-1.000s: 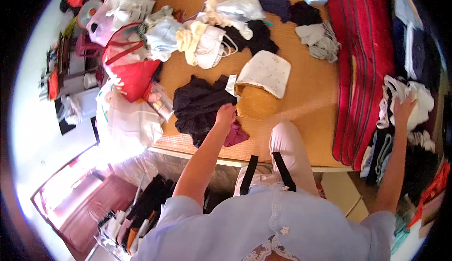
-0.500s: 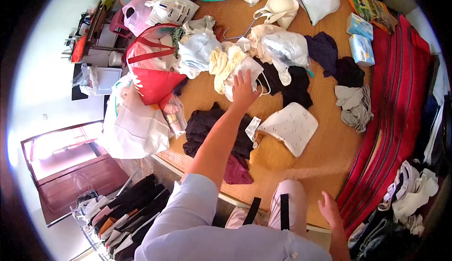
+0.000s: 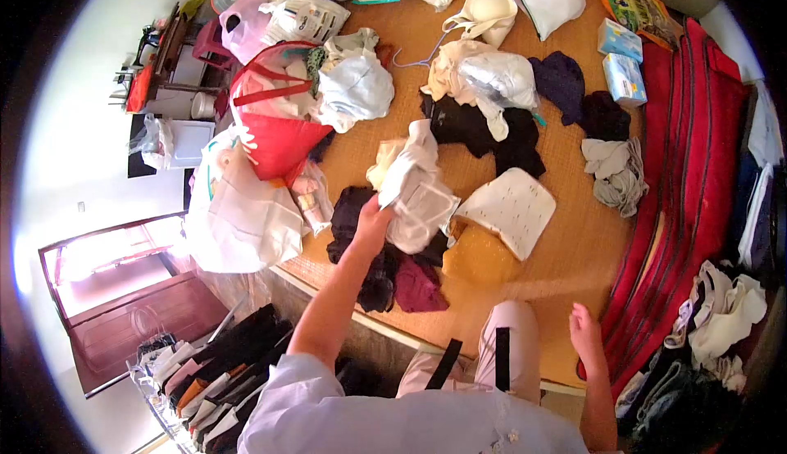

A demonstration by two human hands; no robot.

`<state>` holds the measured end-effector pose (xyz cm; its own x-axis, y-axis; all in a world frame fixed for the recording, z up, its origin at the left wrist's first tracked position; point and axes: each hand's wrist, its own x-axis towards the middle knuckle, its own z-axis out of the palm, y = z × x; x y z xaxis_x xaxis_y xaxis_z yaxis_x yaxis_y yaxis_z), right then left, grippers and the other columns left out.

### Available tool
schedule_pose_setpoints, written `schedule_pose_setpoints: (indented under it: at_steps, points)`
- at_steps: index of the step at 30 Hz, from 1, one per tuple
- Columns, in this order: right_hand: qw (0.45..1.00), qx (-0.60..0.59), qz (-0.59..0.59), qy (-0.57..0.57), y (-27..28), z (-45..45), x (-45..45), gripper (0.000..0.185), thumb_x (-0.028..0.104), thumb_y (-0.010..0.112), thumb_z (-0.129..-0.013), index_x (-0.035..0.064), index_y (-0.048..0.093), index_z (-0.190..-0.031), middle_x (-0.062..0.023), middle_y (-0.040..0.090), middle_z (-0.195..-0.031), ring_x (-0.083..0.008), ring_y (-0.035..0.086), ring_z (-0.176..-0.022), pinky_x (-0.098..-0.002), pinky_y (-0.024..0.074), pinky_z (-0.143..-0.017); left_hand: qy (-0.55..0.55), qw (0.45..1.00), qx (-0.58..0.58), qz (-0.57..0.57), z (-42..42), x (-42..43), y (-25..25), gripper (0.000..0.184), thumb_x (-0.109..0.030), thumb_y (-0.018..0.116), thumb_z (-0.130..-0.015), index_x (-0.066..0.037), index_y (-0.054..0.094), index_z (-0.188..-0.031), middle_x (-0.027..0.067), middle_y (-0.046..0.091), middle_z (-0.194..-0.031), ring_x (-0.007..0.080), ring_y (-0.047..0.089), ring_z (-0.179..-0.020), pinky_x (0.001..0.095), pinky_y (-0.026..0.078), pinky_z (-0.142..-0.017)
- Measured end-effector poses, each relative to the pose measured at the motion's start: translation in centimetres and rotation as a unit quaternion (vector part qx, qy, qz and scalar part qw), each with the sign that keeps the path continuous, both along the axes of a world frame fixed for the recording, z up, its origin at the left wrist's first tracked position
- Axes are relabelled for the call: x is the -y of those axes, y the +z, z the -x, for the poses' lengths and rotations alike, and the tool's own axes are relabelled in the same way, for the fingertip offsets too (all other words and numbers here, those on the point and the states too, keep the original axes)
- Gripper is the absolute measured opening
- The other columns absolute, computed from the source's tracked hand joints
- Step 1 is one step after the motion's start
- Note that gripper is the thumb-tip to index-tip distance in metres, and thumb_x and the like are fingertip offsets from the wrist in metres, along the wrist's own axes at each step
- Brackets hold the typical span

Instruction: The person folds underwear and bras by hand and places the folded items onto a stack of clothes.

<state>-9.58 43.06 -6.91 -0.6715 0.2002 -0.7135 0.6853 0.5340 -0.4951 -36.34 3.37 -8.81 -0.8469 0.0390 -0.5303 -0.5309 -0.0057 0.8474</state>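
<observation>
My left hand [image 3: 375, 223] is closed on the edge of a white garment with straps [image 3: 418, 208], lifted over the dark clothes. A pale yellow cloth [image 3: 387, 162] shows behind it, partly covered. Below the garment lie a black pile [image 3: 348, 208] and a maroon cloth [image 3: 419, 283]. Just to the right are a white patterned cloth [image 3: 510, 208] and a mustard-yellow piece [image 3: 479, 256]. My right hand [image 3: 584, 331] hangs near the mat's front edge, fingers loosely extended, holding nothing.
Black garments [image 3: 475, 130] and a clear plastic bag [image 3: 500, 77] lie farther back on the woven mat [image 3: 566, 249]. A red bag [image 3: 283, 138] and a white bag [image 3: 254, 224] stand left. Red folded padding [image 3: 680, 167] lines the right; a clothes rack [image 3: 217, 376] stands lower left.
My left hand has closed on the white garment and pulled it toward me and leftward, with the yellow cloth shifting too. My right hand has risen slightly.
</observation>
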Motion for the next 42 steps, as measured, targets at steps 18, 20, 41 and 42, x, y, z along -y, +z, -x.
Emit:
schedule_pose_setpoints:
  at_steps: [18,20,41,42]
  points:
    - [0.66,-0.093,0.635,-0.39,11.5,6.2,18.1,0.051,0.037,0.046,-0.087,0.0048,0.037,-0.125,-0.0155,0.043,-0.124,-0.026,0.045,-0.111,-0.0396,0.0371,-0.095,0.068,0.83,0.142,-0.535,-22.1,3.5,14.7,0.056,-0.011,0.056,-0.068,-0.002,0.043,-0.122,0.0149,0.05,-0.119,0.0298,0.048,-0.11,0.0423,0.034,-0.098]
    - [0.688,-0.099,0.582,-0.422,13.7,6.4,18.2,0.045,0.033,0.041,-0.088,0.0029,0.041,-0.121,-0.0129,0.046,-0.123,-0.0244,0.045,-0.112,-0.0394,0.0346,-0.098,0.054,0.856,0.137,-0.496,-22.2,4.4,15.3,0.053,-0.012,0.051,-0.071,-0.002,0.042,-0.122,0.0149,0.049,-0.12,0.0295,0.048,-0.11,0.0408,0.034,-0.099]
    - [0.924,-0.058,0.256,-0.279,4.5,1.9,9.0,0.033,0.024,0.05,-0.082,0.001,0.051,-0.106,-0.0124,0.057,-0.099,-0.0235,0.055,-0.09,-0.0331,0.0427,-0.082,-0.36,0.855,0.213,0.306,-19.1,11.5,-4.7,0.021,-0.027,0.058,-0.075,-0.008,0.063,-0.082,0.0072,0.062,-0.077,0.0214,0.059,-0.065,0.0312,0.046,-0.056]
    - [0.958,-0.094,0.186,-0.197,0.7,-0.2,7.6,0.031,0.021,0.051,-0.083,0.0005,0.052,-0.106,-0.0123,0.058,-0.098,-0.0219,0.055,-0.088,-0.0315,0.043,-0.081,-0.424,0.809,0.081,0.398,-17.1,10.0,-3.2,0.02,-0.022,0.057,-0.074,-0.004,0.062,-0.082,0.0115,0.063,-0.078,0.0259,0.06,-0.068,0.0336,0.047,-0.06]
